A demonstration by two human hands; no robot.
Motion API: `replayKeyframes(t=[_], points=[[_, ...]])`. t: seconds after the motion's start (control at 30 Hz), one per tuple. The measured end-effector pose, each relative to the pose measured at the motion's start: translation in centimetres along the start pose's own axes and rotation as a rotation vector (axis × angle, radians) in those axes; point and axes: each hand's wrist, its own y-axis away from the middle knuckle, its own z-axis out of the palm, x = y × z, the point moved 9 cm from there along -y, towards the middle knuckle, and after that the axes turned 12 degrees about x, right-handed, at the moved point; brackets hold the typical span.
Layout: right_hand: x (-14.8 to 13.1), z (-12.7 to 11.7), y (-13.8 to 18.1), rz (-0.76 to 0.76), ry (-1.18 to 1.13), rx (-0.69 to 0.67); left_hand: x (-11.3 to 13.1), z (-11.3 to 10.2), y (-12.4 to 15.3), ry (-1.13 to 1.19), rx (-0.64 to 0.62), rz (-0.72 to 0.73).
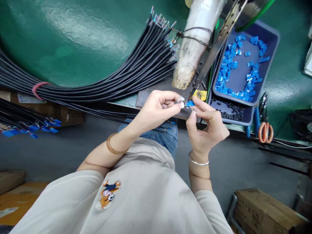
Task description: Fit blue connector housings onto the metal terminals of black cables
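My left hand (162, 109) is closed in a pinch around the thin wires at a cable's end, its thumb and forefinger pressed together. A small blue connector (189, 103) sits between my two hands, with the wires meeting its left side. My right hand (207, 123) grips the connector with its fingertips. By the right thumb, a thin pale wire or pin (191, 108) sticks out; I cannot tell which. Just behind the fingertips lies a yellow piece (200, 95). Fingers partly cover the connector.
A thick bundle of black cables (109, 84), tied with a red band (39, 89), crosses the green table. Blue connectors fill parts of a grey bin (274, 55); a lower bin (250, 119) holds small black parts. Orange-handled scissors (265, 132) hang at the edge. A wrapped post (192, 45) rises ahead.
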Motion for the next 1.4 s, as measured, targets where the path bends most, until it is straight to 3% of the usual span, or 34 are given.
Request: replayKeyframes(t=[0.27, 0.97, 1.2, 1.4], points=[[1.3, 0.2, 0.2, 0.228, -0.096, 0.003, 1.4, -0.2, 0.8, -0.035, 0.031, 0.121], [-0.3, 0.1, -0.7, -0.016, -0.006, 0.016, 2.2, 0.2, 0.3, -0.113, 0.043, 0.187], [-1.0, 0.1, -0.1, -0.110, 0.021, 0.007, 0.6, 0.3, 0.1, -0.048, -0.023, 0.044], [0.5, 0.0, 0.0, 0.058, -0.008, -0.038, 0.3, 0.3, 0.6, -0.058, -0.043, -0.015]])
